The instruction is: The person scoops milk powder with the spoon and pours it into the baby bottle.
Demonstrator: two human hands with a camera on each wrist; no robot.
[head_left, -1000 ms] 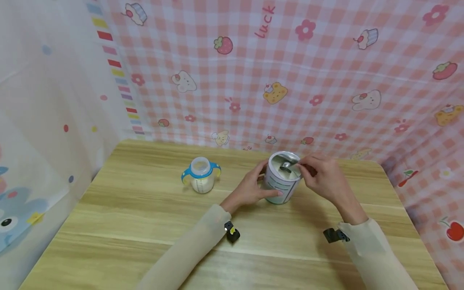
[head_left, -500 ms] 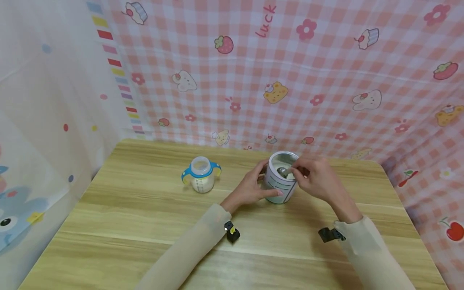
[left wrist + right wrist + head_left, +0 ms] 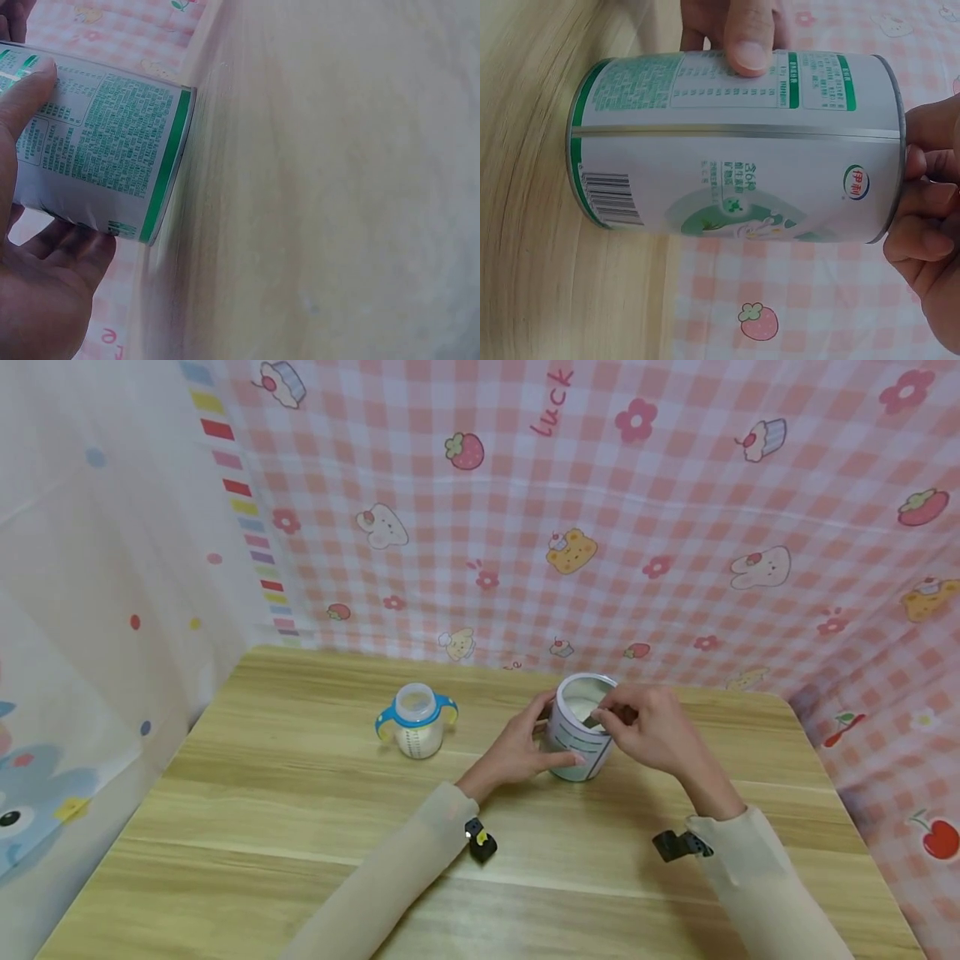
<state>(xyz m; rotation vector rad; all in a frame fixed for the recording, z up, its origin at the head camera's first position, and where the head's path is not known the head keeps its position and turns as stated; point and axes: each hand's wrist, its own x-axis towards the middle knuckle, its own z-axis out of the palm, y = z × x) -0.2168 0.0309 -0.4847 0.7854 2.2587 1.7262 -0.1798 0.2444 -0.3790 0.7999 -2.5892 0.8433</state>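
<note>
A white and green milk powder tin (image 3: 576, 750) stands upright on the table with its top off and pale powder (image 3: 581, 707) inside. My left hand (image 3: 517, 747) grips its side, thumb across the printed label (image 3: 112, 135) and the other fingers round the far side. Over the right part of the rim, my right hand (image 3: 654, 727) pinches the handle of a metal spoon (image 3: 592, 722). The spoon points down into the tin, and its bowl is hidden. In the right wrist view, the right fingers (image 3: 922, 217) are right at the tin's open end.
To the left on the wooden table (image 3: 300, 827) stands a baby bottle (image 3: 417, 737) with blue and yellow handles, without a top, pale contents inside. A pink checked cloth (image 3: 480, 527) hangs behind the table and along its right side.
My right hand has moved slightly left and lowered the spoon into the tin; its bowl showed earlier and is hidden now. The left hand, tin and bottle have stayed in place.
</note>
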